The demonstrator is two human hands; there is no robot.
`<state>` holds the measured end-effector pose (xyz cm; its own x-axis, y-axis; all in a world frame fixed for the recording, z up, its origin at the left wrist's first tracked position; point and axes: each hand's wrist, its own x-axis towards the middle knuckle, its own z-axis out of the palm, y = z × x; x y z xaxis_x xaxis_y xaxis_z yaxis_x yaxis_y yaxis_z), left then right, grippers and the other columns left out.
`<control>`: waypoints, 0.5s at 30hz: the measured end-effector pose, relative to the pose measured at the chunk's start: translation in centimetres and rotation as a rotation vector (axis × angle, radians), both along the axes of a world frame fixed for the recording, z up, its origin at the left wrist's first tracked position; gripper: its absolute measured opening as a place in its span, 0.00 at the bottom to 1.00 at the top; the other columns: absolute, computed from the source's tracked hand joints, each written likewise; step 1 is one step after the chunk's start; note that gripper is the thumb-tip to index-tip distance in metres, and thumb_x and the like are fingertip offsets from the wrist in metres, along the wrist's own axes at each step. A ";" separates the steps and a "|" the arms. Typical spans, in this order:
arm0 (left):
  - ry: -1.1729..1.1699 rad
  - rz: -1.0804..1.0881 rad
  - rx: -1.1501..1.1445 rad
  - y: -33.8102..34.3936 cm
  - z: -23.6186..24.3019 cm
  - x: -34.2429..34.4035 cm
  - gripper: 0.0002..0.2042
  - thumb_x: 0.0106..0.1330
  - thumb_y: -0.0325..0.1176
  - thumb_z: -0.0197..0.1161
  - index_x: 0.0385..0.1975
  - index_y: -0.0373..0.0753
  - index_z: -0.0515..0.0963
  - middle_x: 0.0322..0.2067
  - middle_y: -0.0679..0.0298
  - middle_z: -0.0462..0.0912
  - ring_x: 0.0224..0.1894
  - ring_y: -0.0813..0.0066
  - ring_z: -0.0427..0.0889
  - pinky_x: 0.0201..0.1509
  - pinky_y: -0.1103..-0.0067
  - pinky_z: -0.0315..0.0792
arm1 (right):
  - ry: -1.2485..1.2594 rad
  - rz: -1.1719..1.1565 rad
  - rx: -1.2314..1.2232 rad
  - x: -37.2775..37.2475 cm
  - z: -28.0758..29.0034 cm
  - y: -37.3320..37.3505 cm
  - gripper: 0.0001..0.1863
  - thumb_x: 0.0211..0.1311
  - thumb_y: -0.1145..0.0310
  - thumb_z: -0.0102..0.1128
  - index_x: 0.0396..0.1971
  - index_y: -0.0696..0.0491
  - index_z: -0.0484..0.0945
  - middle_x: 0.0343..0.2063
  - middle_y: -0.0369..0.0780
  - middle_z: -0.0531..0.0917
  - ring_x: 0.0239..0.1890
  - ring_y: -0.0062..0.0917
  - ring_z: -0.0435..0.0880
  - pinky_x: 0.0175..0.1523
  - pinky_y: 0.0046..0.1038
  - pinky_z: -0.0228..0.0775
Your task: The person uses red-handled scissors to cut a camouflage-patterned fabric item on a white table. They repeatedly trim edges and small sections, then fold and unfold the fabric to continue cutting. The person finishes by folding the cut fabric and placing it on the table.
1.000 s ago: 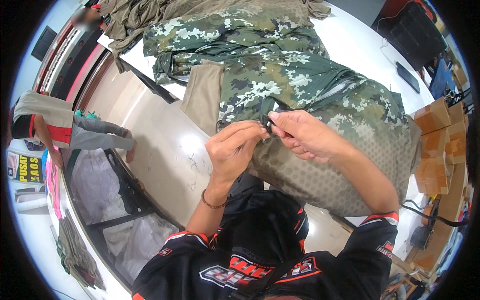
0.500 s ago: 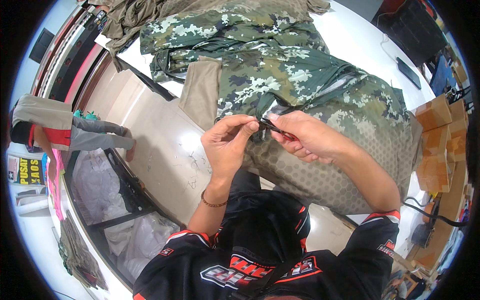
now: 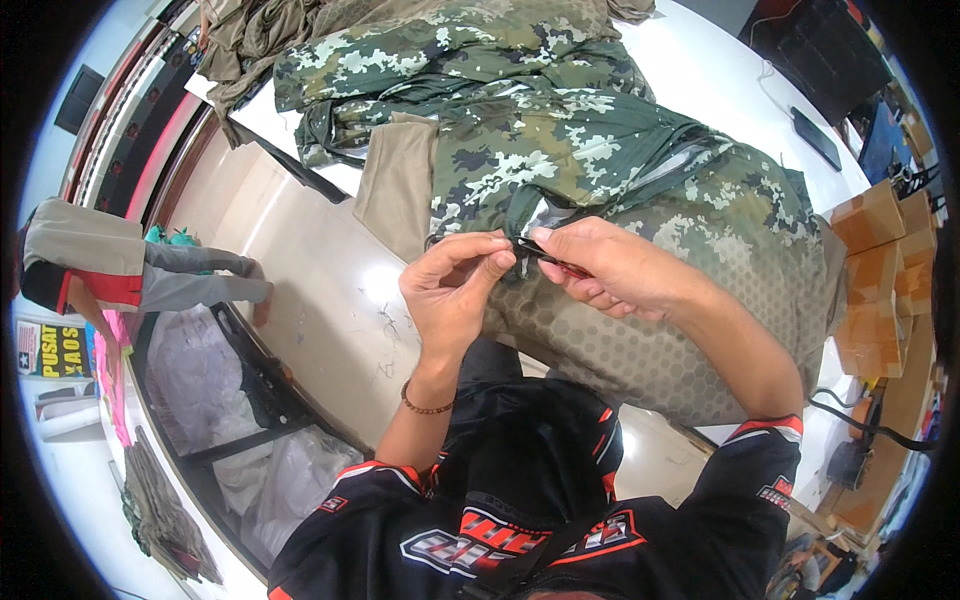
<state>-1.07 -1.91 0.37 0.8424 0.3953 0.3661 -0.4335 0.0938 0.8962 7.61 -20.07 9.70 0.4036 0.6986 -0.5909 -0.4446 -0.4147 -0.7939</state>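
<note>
My right hand (image 3: 622, 268) is wrapped around small scissors (image 3: 572, 269) with red and black handles, their dark tip pointing left. The thumb lies along the top. Facing it, my left hand (image 3: 440, 300) is closed in a pinch, thumb and forefinger close to the scissor tip. What sits between those fingertips is too small to make out. Just behind both hands lies a green camouflage garment (image 3: 530, 150), with a dark fold of it coming down to the fingertips. Its brownish part with a hexagon pattern (image 3: 620, 350) drapes over the table's near edge under my right forearm.
More camouflage and brown cloth (image 3: 260, 60) is heaped along the white table (image 3: 690, 60). A phone (image 3: 815, 138) lies at the right, near cardboard boxes (image 3: 868, 280). Leftward, a person (image 3: 90, 255) stands beside a dark-framed bin (image 3: 240, 440) with clear plastic bags.
Both hands keep nearly the same pose at the same spot. The whole view has shifted very slightly, and the person at the left has moved a little.
</note>
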 end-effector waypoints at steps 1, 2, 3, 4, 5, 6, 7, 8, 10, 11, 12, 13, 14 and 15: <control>-0.006 -0.002 0.016 0.0 0.1 0.0 0.08 0.59 0.18 0.73 0.38 0.31 0.86 0.37 0.58 0.87 0.38 0.77 0.85 0.44 0.81 0.79 | 0.005 0.002 0.016 0.1 -0.1 0.0 0.25 0.76 0.41 0.47 0.27 0.48 0.69 0.13 0.24 0.60 0.11 0.07 0.52 0.14 0.16 0.40; -0.025 0.000 0.030 -0.1 0.2 0.1 0.08 0.58 0.18 0.74 0.37 0.31 0.86 0.36 0.58 0.88 0.38 0.76 0.85 0.44 0.81 0.79 | 0.001 0.003 0.014 0.1 0.0 0.0 0.26 0.76 0.42 0.46 0.26 0.48 0.69 0.13 0.24 0.61 0.12 0.08 0.52 0.15 0.17 0.41; -0.043 0.004 0.045 -0.2 0.2 0.1 0.09 0.57 0.18 0.74 0.37 0.31 0.86 0.36 0.58 0.88 0.38 0.76 0.85 0.44 0.81 0.79 | -0.003 0.005 0.013 0.1 0.0 0.1 0.26 0.76 0.42 0.46 0.25 0.48 0.68 0.14 0.25 0.61 0.12 0.09 0.52 0.15 0.18 0.41; -0.061 0.008 0.061 -0.2 0.3 0.2 0.09 0.56 0.18 0.75 0.36 0.32 0.86 0.36 0.58 0.88 0.37 0.75 0.85 0.44 0.81 0.79 | -0.006 0.006 0.012 0.1 0.0 0.1 0.26 0.76 0.42 0.45 0.24 0.48 0.68 0.14 0.25 0.61 0.12 0.10 0.52 0.16 0.19 0.42; -0.083 0.030 0.142 0.0 0.3 0.3 0.09 0.56 0.17 0.75 0.36 0.32 0.86 0.35 0.59 0.88 0.37 0.73 0.86 0.45 0.81 0.79 | -0.009 0.007 0.022 0.1 0.0 0.1 0.26 0.76 0.42 0.45 0.24 0.47 0.68 0.14 0.25 0.61 0.12 0.09 0.52 0.15 0.19 0.41; -0.104 0.051 0.224 0.2 0.3 0.4 0.09 0.55 0.17 0.75 0.35 0.32 0.86 0.35 0.59 0.88 0.37 0.72 0.86 0.45 0.81 0.78 | -0.010 0.007 0.032 0.1 0.0 0.1 0.26 0.76 0.42 0.45 0.24 0.47 0.68 0.14 0.25 0.61 0.12 0.09 0.52 0.15 0.19 0.41; -0.124 0.071 0.305 0.4 0.3 0.5 0.09 0.54 0.17 0.75 0.35 0.32 0.86 0.34 0.59 0.88 0.37 0.71 0.86 0.46 0.81 0.78 | -0.011 0.006 0.041 0.0 -0.1 0.1 0.26 0.76 0.42 0.45 0.24 0.47 0.68 0.14 0.25 0.61 0.12 0.09 0.51 0.15 0.19 0.41; -0.135 0.097 0.346 0.3 0.4 0.4 0.09 0.54 0.17 0.75 0.34 0.33 0.86 0.33 0.59 0.88 0.37 0.70 0.87 0.45 0.81 0.79 | -0.020 0.001 0.048 0.0 0.0 0.1 0.26 0.76 0.41 0.46 0.24 0.47 0.69 0.14 0.25 0.61 0.12 0.09 0.51 0.15 0.18 0.41; -0.152 0.147 0.429 0.3 0.8 0.4 0.09 0.53 0.17 0.75 0.33 0.33 0.86 0.32 0.59 0.89 0.36 0.69 0.87 0.44 0.81 0.79 | -0.030 -0.008 0.065 0.0 -0.1 0.2 0.27 0.76 0.41 0.46 0.25 0.47 0.69 0.14 0.25 0.61 0.12 0.09 0.51 0.15 0.18 0.41; -0.152 0.166 0.443 0.2 0.9 0.3 0.09 0.53 0.17 0.75 0.33 0.33 0.86 0.32 0.59 0.89 0.35 0.69 0.87 0.42 0.81 0.80 | -0.021 -0.012 0.074 0.0 -0.2 0.2 0.27 0.76 0.41 0.46 0.25 0.48 0.70 0.14 0.25 0.61 0.13 0.09 0.51 0.15 0.18 0.41; -0.159 0.186 0.458 0.0 1.0 0.4 0.09 0.53 0.17 0.75 0.33 0.34 0.86 0.31 0.59 0.89 0.35 0.69 0.88 0.41 0.80 0.80 | -0.018 -0.016 0.086 0.1 -0.1 0.2 0.27 0.76 0.40 0.47 0.25 0.48 0.70 0.14 0.25 0.62 0.13 0.08 0.51 0.15 0.18 0.41; -0.166 0.205 0.473 -0.1 1.2 0.4 0.09 0.53 0.17 0.75 0.33 0.34 0.87 0.31 0.59 0.89 0.34 0.69 0.88 0.40 0.80 0.81 | -0.015 -0.021 0.097 0.1 -0.2 0.2 0.27 0.75 0.40 0.47 0.25 0.48 0.70 0.14 0.25 0.62 0.13 0.08 0.51 0.15 0.18 0.41; -0.183 0.217 0.497 0.0 1.2 0.5 0.09 0.53 0.17 0.75 0.33 0.34 0.86 0.31 0.59 0.89 0.34 0.69 0.88 0.39 0.79 0.82 | -0.011 -0.023 0.105 0.1 -0.3 0.2 0.27 0.75 0.40 0.47 0.25 0.48 0.70 0.14 0.25 0.62 0.13 0.08 0.51 0.15 0.18 0.40; -0.199 0.230 0.519 0.0 1.2 0.6 0.09 0.53 0.17 0.75 0.32 0.34 0.86 0.31 0.59 0.89 0.34 0.69 0.89 0.39 0.79 0.82 | -0.007 -0.026 0.112 0.2 -0.6 0.2 0.27 0.75 0.40 0.48 0.26 0.48 0.71 0.14 0.25 0.62 0.13 0.08 0.51 0.16 0.18 0.40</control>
<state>-0.43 -1.94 1.55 0.6519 0.2863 0.7022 -0.5552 -0.4507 0.6991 7.84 -19.82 9.06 0.4260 0.7494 -0.5069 -0.4487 -0.3115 -0.8376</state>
